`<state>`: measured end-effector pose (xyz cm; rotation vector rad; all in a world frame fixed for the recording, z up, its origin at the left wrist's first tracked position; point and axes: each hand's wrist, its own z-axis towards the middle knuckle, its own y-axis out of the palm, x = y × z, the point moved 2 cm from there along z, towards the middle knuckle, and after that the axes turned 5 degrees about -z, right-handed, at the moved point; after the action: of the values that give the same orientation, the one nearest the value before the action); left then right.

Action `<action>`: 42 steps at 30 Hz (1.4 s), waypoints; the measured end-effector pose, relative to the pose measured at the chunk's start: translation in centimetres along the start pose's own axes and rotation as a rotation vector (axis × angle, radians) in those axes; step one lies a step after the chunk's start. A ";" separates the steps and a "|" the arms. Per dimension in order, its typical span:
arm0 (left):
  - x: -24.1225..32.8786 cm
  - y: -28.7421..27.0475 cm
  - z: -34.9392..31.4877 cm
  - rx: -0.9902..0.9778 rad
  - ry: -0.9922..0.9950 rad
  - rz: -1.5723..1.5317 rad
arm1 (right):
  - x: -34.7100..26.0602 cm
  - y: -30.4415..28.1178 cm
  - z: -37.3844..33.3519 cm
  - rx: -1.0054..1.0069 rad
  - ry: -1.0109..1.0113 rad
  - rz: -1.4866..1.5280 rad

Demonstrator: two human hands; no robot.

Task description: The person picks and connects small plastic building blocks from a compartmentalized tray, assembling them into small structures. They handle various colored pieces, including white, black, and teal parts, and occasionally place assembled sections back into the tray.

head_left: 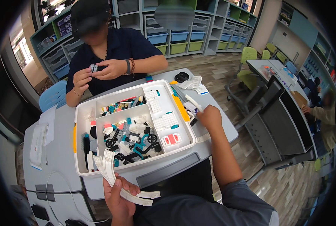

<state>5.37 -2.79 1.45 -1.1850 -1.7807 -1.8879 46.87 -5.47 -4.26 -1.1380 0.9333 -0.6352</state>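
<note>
My left hand is closed around several white curved plastic strips, below the near edge of the storage tray. The strips fan out, some upward past the tray rim and some toward the right. To the right of the tray, my right hand is closed at the end of another white curved strip; its fingertips are partly hidden. That strip lies among loose building pieces on the table. The white tray holds black, teal, grey and white building bricks in compartments.
Across the table, another person's hands hold a small grey piece. Black wheels and white papers lie at the far right corner. A white cable runs along the left. A black folded table stands to the right.
</note>
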 end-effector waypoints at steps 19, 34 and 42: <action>-1.9 1.6 0.5 0.015 -0.041 -0.114 | -13.0 -7.9 -21.6 -1.124 -0.566 1.214; -0.4 0.4 0.2 -0.031 0.056 0.015 | 1.7 -9.3 -7.5 0.018 -0.245 0.237; -0.7 0.4 1.4 -0.045 -0.063 -0.036 | 11.0 -7.1 -7.7 -0.236 -0.649 -0.052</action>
<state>6.54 -1.83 1.05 -1.2497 -1.8127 -1.9411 45.74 -20.37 -1.68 -1.4612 0.4251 -0.1653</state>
